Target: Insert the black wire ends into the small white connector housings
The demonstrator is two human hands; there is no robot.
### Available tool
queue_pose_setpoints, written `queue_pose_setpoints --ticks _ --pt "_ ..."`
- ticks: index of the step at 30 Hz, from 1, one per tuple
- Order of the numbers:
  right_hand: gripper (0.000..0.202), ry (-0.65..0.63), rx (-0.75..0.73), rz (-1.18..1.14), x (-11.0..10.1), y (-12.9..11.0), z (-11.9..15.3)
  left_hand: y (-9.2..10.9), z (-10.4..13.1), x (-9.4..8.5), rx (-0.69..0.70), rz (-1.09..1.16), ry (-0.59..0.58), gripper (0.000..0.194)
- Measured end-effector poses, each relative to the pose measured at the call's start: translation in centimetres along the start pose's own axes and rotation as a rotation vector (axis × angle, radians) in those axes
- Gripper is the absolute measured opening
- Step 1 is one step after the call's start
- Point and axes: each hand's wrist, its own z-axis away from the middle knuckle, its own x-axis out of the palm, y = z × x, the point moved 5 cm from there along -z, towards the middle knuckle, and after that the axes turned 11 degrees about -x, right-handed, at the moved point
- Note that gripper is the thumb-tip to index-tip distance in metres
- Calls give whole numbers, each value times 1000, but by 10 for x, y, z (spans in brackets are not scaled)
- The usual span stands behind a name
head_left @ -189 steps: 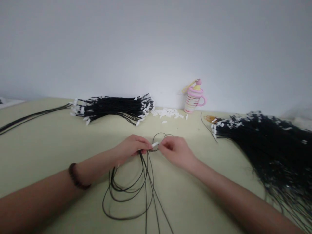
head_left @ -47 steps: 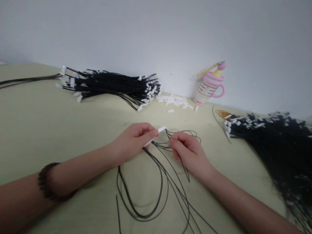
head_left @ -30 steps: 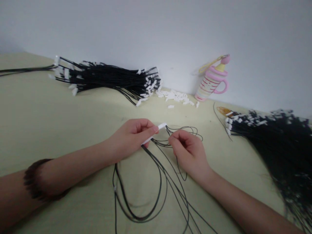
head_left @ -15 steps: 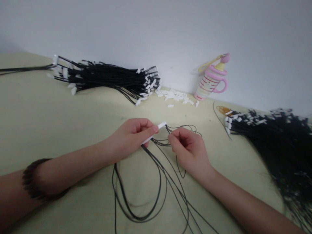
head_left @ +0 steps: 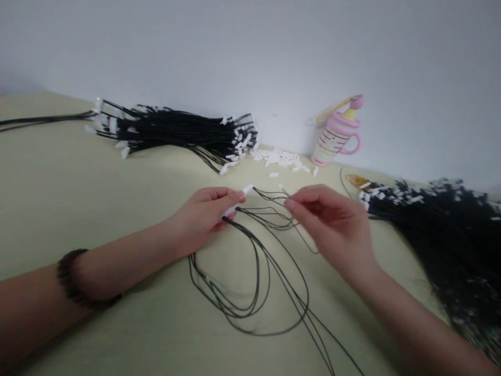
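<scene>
Near the middle of the table, my left hand (head_left: 203,214) is closed on a long white connector (head_left: 248,190) that pokes out past the thumb at both ends; the fingers cover its middle. Thin black wires (head_left: 271,210) run from it to the right, and thicker black cables (head_left: 256,250) loop down below it over the table. To the right of the connector, my right hand (head_left: 340,224) pinches a thin black wire between thumb and forefinger. The wire's end at the fingertips is too blurred to make out.
Bundled black cables with white connectors (head_left: 176,128) lie along the wall at back left. Loose white connector pieces (head_left: 279,158) are scattered beside them. A pink toy cup (head_left: 332,140) leans on the wall. A large heap of black wires (head_left: 442,235) covers the right side.
My right hand has moved right, away from the connector, drawing the thin wire with it. My left hand has shifted slightly left and up in view.
</scene>
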Motion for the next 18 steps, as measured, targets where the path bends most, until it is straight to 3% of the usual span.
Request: queue_pose_setpoints --ticks 5,10,14,18 --pt "5 538 -51 -46 -76 1 -29 1 -1 -2 -2 52 -33 21" --pt "8 793 3 -175 -125 26 -37 1 1 0 54 9 14 24" --pt "8 895 93 -276 -134 46 -34 1 3 -2 100 -53 97 26" --pt "7 779 306 -466 -104 62 -30 11 7 -8 254 -154 196 25"
